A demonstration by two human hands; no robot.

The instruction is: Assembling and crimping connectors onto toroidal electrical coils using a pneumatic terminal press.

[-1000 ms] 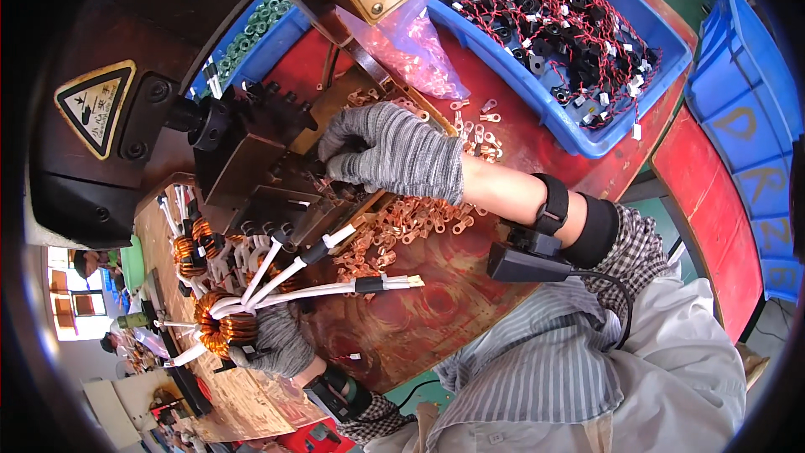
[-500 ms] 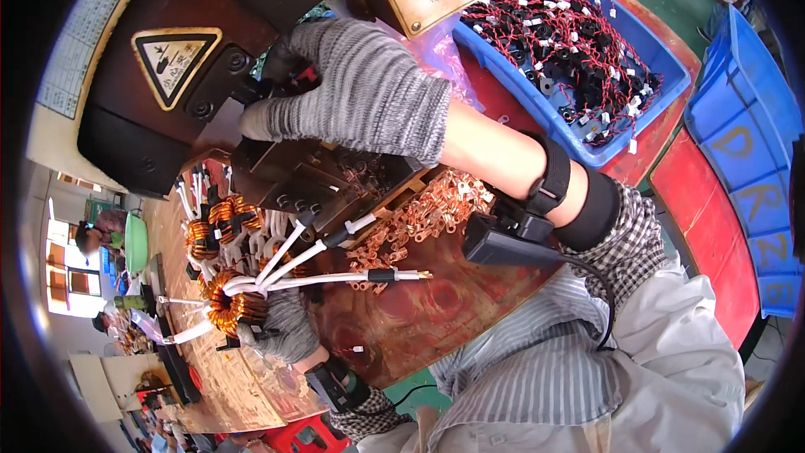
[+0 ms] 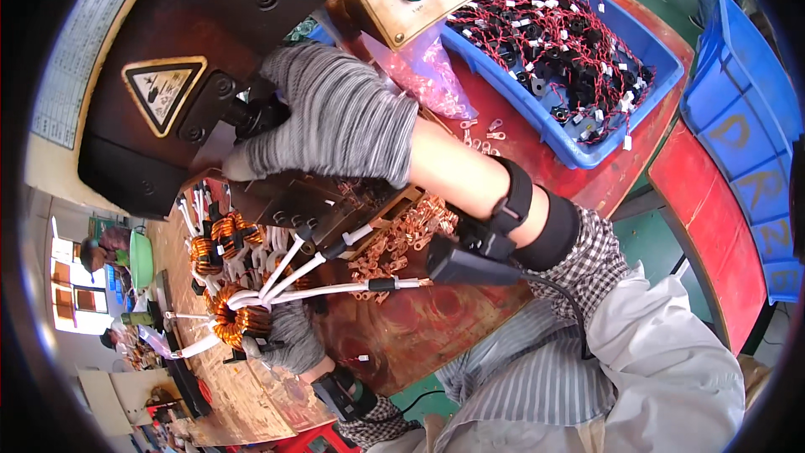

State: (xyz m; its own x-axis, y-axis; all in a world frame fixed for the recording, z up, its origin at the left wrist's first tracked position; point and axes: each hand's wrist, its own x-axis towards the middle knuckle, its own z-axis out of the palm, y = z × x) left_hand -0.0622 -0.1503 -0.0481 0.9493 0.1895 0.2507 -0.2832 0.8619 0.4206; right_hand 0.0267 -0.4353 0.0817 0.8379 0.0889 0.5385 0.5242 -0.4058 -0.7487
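Note:
My left hand [image 3: 289, 337], in a grey knit glove, grips a copper-wound toroidal coil [image 3: 237, 316] at the lower left. Several thick white leads [image 3: 293, 292] with black sleeves fan out from it toward the right. My right hand [image 3: 340, 113], gloved alike, reaches across the front of a dark machine [image 3: 126, 29]. Its thumb stretches below a black knob-like part [image 3: 258, 115], while the other fingertips are mostly hidden above and behind it. Whether it holds anything cannot be seen. Loose copper ring terminals [image 3: 407, 239] lie in a heap below my right forearm.
A control box [image 3: 415, 0] with a green button and a lit red switch overhangs my right hand. Behind it lie a pink plastic bag [image 3: 428, 75] and a blue bin [image 3: 562, 138] of red-and-black wired parts. More coils [image 3: 226, 235] sit left on the worn table [image 3: 386, 352].
The view has shifted slightly. My right hand has come a little nearer to me along the machine, its thumb lower and farther from its fingers. My left hand still grips the coil.

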